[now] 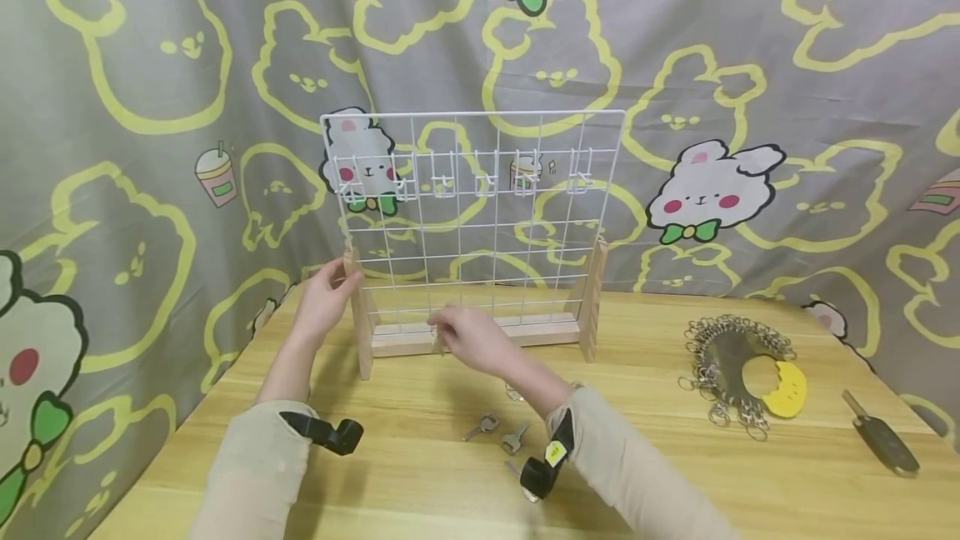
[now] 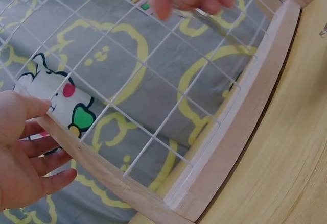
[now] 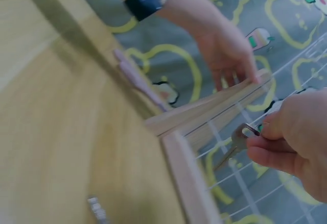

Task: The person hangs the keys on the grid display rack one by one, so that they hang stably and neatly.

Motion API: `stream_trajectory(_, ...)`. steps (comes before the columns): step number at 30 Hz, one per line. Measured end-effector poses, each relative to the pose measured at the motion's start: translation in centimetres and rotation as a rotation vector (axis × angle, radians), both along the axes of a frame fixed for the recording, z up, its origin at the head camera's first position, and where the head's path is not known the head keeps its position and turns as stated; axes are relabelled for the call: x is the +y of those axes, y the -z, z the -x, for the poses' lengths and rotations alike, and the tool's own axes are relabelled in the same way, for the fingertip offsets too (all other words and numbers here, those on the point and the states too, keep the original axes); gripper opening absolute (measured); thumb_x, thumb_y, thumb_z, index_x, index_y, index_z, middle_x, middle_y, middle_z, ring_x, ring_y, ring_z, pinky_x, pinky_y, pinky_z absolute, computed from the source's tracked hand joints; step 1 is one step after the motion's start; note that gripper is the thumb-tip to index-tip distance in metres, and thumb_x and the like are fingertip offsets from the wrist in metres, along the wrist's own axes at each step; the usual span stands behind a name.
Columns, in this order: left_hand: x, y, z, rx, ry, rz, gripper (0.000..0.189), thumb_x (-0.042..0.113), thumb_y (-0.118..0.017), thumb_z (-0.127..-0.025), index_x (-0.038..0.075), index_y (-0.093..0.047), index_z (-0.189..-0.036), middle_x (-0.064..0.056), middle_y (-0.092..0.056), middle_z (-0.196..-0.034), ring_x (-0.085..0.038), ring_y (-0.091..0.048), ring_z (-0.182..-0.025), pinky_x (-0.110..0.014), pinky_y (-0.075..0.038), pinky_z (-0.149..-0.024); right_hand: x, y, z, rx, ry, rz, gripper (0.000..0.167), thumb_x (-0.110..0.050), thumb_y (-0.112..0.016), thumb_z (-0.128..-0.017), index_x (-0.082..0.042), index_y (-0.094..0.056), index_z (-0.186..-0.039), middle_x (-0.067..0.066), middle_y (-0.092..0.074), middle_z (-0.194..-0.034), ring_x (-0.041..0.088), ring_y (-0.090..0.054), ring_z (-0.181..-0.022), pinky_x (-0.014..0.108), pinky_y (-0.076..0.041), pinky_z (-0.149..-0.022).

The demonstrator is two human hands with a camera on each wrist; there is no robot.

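Note:
A white wire grid rack (image 1: pixel 532 225) on a wooden base (image 1: pixel 540 329) stands upright, with a row of white hooks (image 1: pixel 444 184) across its upper part. My left hand (image 1: pixel 324 297) holds the top of its left wooden post (image 1: pixel 362 323), thumb on the near face and fingers behind. In front of the lower grid, my right hand (image 1: pixel 474 340) pinches a metal key (image 3: pixel 238 140) by a small ring at its head. The blade points down and away from the fingers in the right wrist view.
Loose keys (image 1: pixel 513 440) lie on the wooden table near the right forearm. At the right are many metal rings (image 1: pixel 720 327) spread round a dark disc, a yellow crescent-shaped piece (image 1: pixel 787 390) and a dark folding key (image 1: pixel 887 445). A patterned curtain (image 1: pixel 697 48) hangs behind the rack.

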State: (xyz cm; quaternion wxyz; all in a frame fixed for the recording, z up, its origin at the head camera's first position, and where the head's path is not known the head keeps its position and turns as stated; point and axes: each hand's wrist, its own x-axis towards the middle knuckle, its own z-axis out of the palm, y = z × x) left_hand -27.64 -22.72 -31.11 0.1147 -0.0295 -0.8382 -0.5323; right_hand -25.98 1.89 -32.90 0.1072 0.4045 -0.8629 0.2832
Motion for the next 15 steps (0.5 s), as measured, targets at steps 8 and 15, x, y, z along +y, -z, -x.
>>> stream_trajectory(8, 0.1, 0.0, -0.1, 0.002, -0.004, -0.004, 0.058, 0.022, -0.045, -0.098, -0.004, -0.021, -0.144, -0.027, -0.033, -0.141, -0.041, -0.033, -0.128, -0.054, -0.027, -0.106, -0.7, -4.0, 1.2, 0.154, 0.032, 0.043, 0.007, -0.002, -0.059, -0.088, -0.002, -0.066, -0.09, 0.006, -0.065, -0.085, 0.015, -0.058, -0.076, 0.022, -0.05, -0.067)
stream_trajectory(15, 0.0, 0.1, 0.0, 0.005, -0.004, -0.008, 0.059, 0.025, -0.046, -0.098, -0.003, -0.021, -0.144, -0.026, -0.033, -0.141, -0.041, -0.033, -0.129, -0.053, -0.027, -0.106, -1.5, -6.0, 1.7, 0.079, 0.072, 0.055, 0.006, -0.009, -0.057, -0.092, -0.004, -0.06, -0.092, 0.001, -0.059, -0.073, 0.01, -0.051, -0.058, 0.019, -0.043, -0.053)
